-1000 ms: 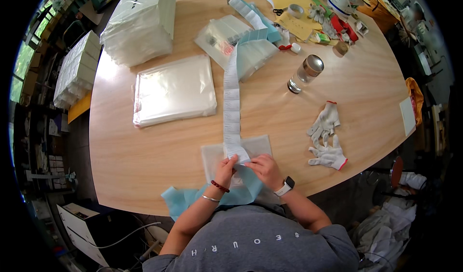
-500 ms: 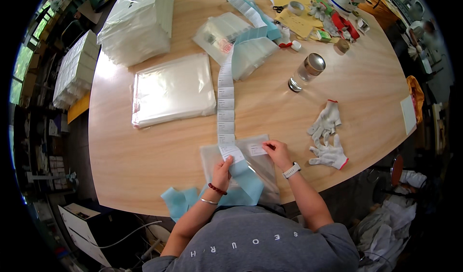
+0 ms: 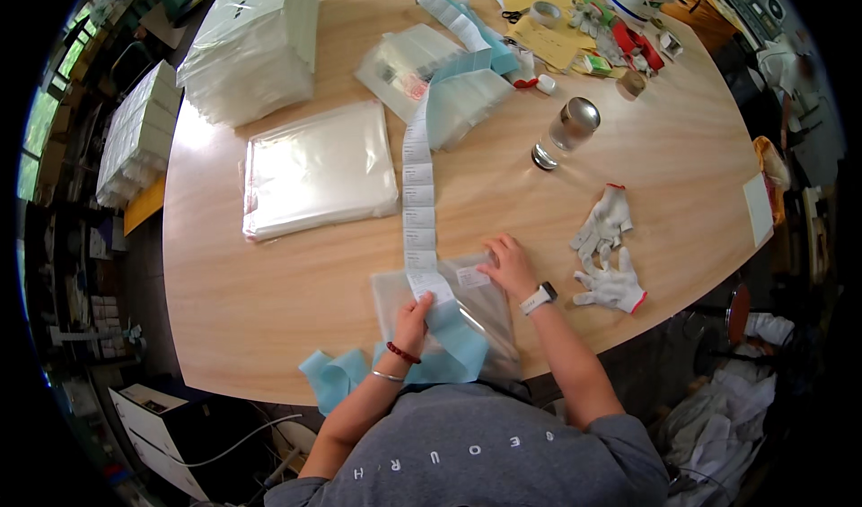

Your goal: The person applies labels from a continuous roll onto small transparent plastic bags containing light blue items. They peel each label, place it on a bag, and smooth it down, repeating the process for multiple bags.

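Note:
My left hand (image 3: pixel 411 327) pinches the strip of white labels (image 3: pixel 418 203) just above the near edge of the table. From there the label strip runs away across the table, and its bare light-blue backing (image 3: pixel 460 338) trails below the hand. Under both lies a clear plastic bag (image 3: pixel 390 284), or a stack of them. A single white label (image 3: pixel 470 277) sits on the bag's upper right part. My right hand (image 3: pixel 512 266) rests at that label's right end, fingers apart and thumb touching the label.
A flat stack of clear bags (image 3: pixel 319 175) lies left of the strip, with a taller wrapped stack (image 3: pixel 251 53) behind. A glass bottle (image 3: pixel 566 132) and white gloves (image 3: pixel 612 282) are to the right. Scissors (image 3: pixel 512 16), tape (image 3: pixel 545 13) and yellow paper (image 3: pixel 548 42) crowd the far edge.
My right hand has gone from pinching the label's right end to spreading its fingers, shifting slightly away from me. The label stays on the bag. My left hand is nearly still.

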Tool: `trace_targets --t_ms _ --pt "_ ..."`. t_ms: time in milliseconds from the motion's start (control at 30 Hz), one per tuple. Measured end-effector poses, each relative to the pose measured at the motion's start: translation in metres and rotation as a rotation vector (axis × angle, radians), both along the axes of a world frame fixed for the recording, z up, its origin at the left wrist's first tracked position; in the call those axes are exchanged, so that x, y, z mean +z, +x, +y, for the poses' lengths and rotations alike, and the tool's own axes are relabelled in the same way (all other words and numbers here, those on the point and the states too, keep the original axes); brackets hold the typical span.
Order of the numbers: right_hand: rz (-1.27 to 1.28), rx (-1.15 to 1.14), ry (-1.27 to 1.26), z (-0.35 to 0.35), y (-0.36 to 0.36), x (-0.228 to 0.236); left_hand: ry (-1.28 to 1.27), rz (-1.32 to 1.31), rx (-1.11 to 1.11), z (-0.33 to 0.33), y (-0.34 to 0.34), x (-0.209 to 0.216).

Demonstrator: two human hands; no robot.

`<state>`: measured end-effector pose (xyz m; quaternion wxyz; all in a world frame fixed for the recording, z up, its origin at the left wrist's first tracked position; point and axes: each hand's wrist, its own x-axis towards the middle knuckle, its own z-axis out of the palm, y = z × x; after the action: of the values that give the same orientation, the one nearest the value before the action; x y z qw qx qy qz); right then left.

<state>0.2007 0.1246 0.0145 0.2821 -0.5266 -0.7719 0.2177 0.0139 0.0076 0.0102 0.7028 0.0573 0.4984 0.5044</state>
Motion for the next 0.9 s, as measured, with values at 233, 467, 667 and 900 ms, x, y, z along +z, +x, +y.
trace_targets --t_ms 233,467,667,900 --pt "-0.055 0.16 -0.075 0.002 0.007 0.006 -0.046 0.127 -0.092 -0.004 -0.006 0.002" --pt "0.011 0.111 0.343 -0.008 -0.007 0.033 0.009 0.051 -0.071 -0.004 -0.008 -0.001" --pt "0.355 0.12 -0.215 -0.037 -0.012 0.03 0.065 -0.083 0.055 -0.001 -0.01 0.007" --pt "0.271 0.48 -0.663 -0.085 -0.018 0.007 0.148 -0.057 -0.069 0.005 -0.009 0.014"
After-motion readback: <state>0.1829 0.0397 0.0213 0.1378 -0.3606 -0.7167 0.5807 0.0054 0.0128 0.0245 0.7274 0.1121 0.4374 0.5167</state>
